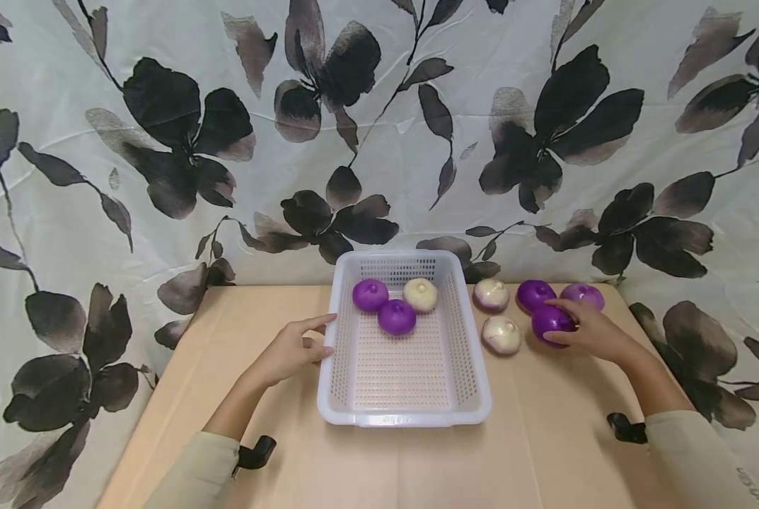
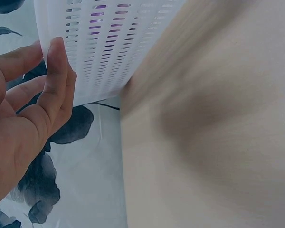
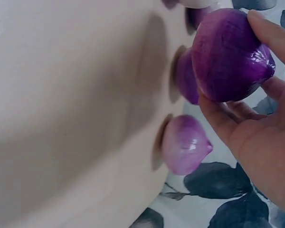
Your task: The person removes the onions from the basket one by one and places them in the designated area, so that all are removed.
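My right hand [image 1: 586, 329] grips a dark purple onion [image 3: 228, 54], with thumb and fingers on its sides. Beside it on the table are another purple onion [image 1: 535, 295], a lighter purple onion [image 3: 185, 145] and two whitish onions, one farther back [image 1: 491, 295] and one nearer [image 1: 501, 335]. My left hand [image 1: 296, 348] pinches the left rim of a white plastic basket [image 1: 404, 418]. In the left wrist view its bent fingers [image 2: 57, 61] lie against the slotted wall. Inside the basket sit two purple onions [image 1: 397, 317] and a cream onion [image 1: 420, 295], toward the back.
The light wooden table [image 1: 258, 438] ends at the back against a floral white cloth [image 1: 417, 177]. The basket stands mid-table, its right wall close to the whitish onions. Black wrist mounts [image 1: 257, 452] show at both sleeves.
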`<move>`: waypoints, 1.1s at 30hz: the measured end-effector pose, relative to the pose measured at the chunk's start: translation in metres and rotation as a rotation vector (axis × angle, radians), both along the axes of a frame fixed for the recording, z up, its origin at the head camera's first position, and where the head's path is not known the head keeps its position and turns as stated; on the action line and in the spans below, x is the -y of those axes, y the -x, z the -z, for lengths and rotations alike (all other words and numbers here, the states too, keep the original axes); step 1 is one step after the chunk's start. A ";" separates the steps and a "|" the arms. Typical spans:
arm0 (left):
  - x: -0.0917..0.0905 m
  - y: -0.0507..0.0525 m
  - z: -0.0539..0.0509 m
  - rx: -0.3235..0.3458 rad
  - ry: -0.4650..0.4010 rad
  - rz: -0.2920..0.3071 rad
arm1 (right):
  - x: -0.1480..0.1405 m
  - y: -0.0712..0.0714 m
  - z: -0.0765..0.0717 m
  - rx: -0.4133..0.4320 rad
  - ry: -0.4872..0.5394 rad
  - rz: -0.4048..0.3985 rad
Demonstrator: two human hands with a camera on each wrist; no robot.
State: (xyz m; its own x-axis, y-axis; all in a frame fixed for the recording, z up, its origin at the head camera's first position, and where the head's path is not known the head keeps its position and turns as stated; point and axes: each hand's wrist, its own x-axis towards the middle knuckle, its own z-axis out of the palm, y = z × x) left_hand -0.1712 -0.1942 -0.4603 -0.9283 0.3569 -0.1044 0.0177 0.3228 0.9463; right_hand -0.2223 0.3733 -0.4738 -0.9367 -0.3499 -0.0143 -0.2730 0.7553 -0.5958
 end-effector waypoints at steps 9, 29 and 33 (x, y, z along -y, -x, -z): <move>-0.004 0.003 -0.002 -0.001 -0.002 0.004 | -0.012 -0.001 0.018 0.096 -0.037 0.100; -0.003 0.004 0.001 0.003 -0.014 0.015 | -0.008 -0.001 0.032 0.119 -0.049 0.167; -0.001 0.003 0.001 0.005 -0.010 0.009 | -0.005 0.000 0.034 0.135 -0.043 0.170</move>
